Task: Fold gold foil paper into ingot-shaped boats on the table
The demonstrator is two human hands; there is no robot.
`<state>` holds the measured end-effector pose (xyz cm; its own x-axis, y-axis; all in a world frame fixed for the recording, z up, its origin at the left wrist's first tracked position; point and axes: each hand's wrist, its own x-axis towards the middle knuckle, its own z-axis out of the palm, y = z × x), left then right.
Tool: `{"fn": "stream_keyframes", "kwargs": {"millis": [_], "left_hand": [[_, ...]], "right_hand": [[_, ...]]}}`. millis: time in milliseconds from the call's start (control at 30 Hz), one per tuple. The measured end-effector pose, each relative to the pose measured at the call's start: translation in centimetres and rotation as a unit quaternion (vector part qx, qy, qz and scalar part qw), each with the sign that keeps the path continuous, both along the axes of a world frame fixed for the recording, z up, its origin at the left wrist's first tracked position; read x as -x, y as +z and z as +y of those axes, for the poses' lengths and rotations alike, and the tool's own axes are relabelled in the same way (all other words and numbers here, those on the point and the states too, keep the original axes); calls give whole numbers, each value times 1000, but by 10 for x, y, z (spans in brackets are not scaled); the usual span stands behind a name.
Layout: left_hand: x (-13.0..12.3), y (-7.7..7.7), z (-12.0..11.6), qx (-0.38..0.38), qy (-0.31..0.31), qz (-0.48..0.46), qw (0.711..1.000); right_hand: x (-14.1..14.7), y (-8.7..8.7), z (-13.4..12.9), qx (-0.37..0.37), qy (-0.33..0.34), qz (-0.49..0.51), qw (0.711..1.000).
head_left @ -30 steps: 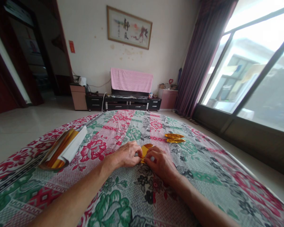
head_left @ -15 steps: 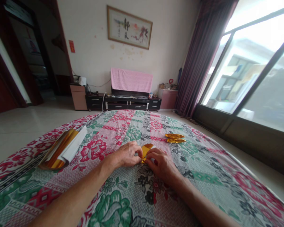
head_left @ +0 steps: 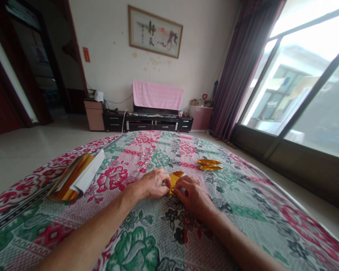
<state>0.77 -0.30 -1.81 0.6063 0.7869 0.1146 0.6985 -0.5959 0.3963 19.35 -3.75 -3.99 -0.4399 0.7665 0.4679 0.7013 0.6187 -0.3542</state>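
Between my two hands lies a sheet of gold paper (head_left: 175, 178), its near edge gathered under my fingertips on the flowered tablecloth. My left hand (head_left: 156, 183) pinches its left side, and my right hand (head_left: 192, 191) pinches its right side, thumb and fingers close together. Part of the sheet is hidden by my fingers. Two folded gold pieces (head_left: 209, 162) with pointed ends rest side by side, beyond and to the right of my right hand.
A curved stack of gold and white paper (head_left: 73, 180) lies at the left of the round table (head_left: 135, 154). Beyond the table are a low black cabinet (head_left: 152, 123), a pink cloth (head_left: 158, 95) and a purple curtain (head_left: 234, 71).
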Motion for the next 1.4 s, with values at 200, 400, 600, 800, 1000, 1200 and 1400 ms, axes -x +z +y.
{"fn": "stream_keyframes", "kwargs": {"millis": [200,400,600,800,1000,1200,1400], "left_hand": [[0,1,-1,-2,4,-1,1000],[0,3,-3,-4,0,5,1000],[-1,4,-3,-9,12,11,1000],[-1,5,-3,-2,13,15,1000],[-1,4,-3,-2,11,17,1000],[-1,2,-3,-8,13,17,1000],[-1,1,-2,-8,12,17,1000]], "right_hand": [[2,1,-2,4,-20,-16,1000],[3,-1,-1,-2,-38,-17,999],[4,1,-4,-5,-20,2,1000],[3,1,-6,-1,-22,6,1000],[7,3,-7,3,-40,-1,999],[10,4,-8,2,-55,2,998],[10,2,-6,6,-58,10,998]]}}
